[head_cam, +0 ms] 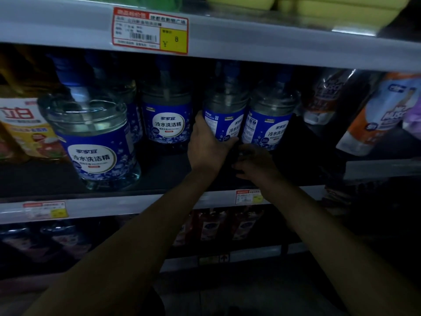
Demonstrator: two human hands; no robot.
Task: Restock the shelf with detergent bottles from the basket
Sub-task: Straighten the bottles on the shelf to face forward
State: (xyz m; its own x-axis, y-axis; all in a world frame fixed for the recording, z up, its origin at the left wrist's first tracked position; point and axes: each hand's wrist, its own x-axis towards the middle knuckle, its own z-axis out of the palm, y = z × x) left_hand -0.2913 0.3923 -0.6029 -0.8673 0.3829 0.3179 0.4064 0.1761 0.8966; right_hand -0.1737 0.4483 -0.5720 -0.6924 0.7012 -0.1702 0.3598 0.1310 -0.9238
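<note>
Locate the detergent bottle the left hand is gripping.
In the head view the detergent bottle is on the middle shelf, right of centre, gripped by the left hand, a matching bottle close on its right.

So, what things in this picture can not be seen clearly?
Head view only.
1. Basket: outside the frame.
2. Right hand: in deep shadow; whether it holds something cannot be told.
3. Gripped bottle: its lower part is hidden by the left hand.
4. Price tag: small print blurred.
5. Lower-shelf bottles: too dark to read the labels.
</note>
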